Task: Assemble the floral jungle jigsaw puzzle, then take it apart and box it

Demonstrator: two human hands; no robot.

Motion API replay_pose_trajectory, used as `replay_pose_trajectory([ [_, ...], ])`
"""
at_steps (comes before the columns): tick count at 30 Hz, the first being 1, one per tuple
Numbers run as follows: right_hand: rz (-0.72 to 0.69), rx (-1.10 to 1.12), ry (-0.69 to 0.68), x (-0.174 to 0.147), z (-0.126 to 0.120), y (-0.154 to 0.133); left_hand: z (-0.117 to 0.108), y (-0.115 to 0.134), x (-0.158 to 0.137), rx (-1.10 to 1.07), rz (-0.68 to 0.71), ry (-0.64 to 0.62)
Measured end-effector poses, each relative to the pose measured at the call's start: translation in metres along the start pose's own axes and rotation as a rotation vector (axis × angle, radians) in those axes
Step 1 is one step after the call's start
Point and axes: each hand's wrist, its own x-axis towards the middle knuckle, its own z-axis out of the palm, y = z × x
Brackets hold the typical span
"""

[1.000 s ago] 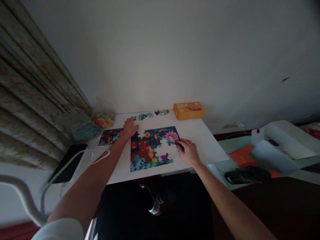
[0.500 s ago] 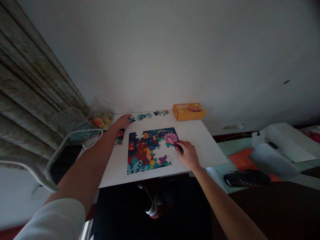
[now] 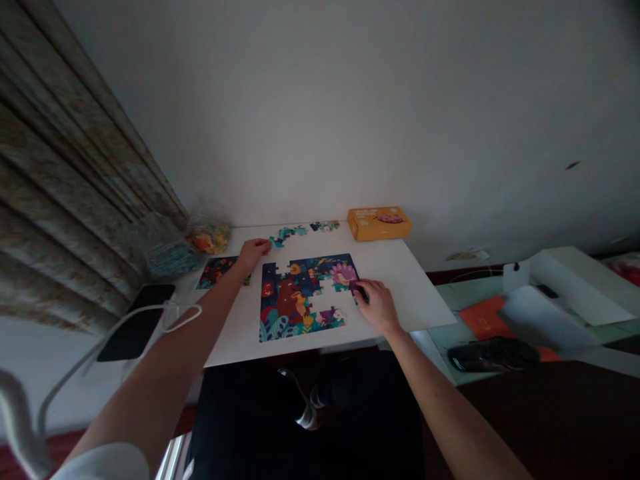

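A partly assembled jigsaw puzzle (image 3: 287,300) lies on the white table, with a bear and a pink peacock in its picture. There is a gap at its right side and a notch in its top edge. My right hand (image 3: 377,305) is closed at the right edge, fingers on a dark puzzle piece (image 3: 363,292) below the peacock. Beyond the puzzle's upper left corner, my left hand (image 3: 254,255) has its fingertips pinched together against a teal puzzle piece (image 3: 276,243). Several loose pieces (image 3: 300,231) run along the back; fingers partly cover what each hand grips.
An orange box (image 3: 380,223) stands at the back right of the table (image 3: 405,280). Under my left forearm lies a picture card (image 3: 215,272). Plastic bags (image 3: 210,238) sit at the back left, near a black phone-like slab (image 3: 137,323) and a white curved stand (image 3: 65,383).
My left hand has moved right and slightly nearer along the loose pieces, uncovering more of the picture card. My right hand stays at the puzzle's right edge. The view has shifted slightly.
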Motion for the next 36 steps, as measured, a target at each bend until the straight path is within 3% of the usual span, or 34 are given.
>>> replay_pose_trajectory([
  [5, 0.023, 0.075, 0.074, 0.000, 0.001, 0.003, 0.041, 0.000, -0.065, -0.253, -0.027, -0.058],
  [9, 0.065, 0.147, 0.163, 0.000, 0.001, 0.006, 0.080, 0.002, -0.124, -0.700, -0.136, -0.109],
  [13, 0.114, 0.238, 0.216, -0.001, -0.001, 0.008, 0.116, 0.000, -0.175, -0.751, -0.182, -0.147],
  [19, 0.285, 0.571, 0.108, -0.002, -0.006, 0.010, 0.159, -0.008, -0.230, -0.798, -0.276, -0.139],
  [25, 0.386, 0.847, -0.002, -0.003, -0.025, 0.005, 0.190, -0.008, -0.259, -0.776, -0.291, -0.086],
  [30, 0.402, 0.948, -0.126, -0.021, -0.026, -0.017, 0.194, -0.006, -0.262, -0.803, -0.286, -0.086],
  [36, 0.427, 0.999, -0.033, -0.031, -0.008, -0.039, 0.192, -0.010, -0.264, -0.780, -0.260, -0.147],
])
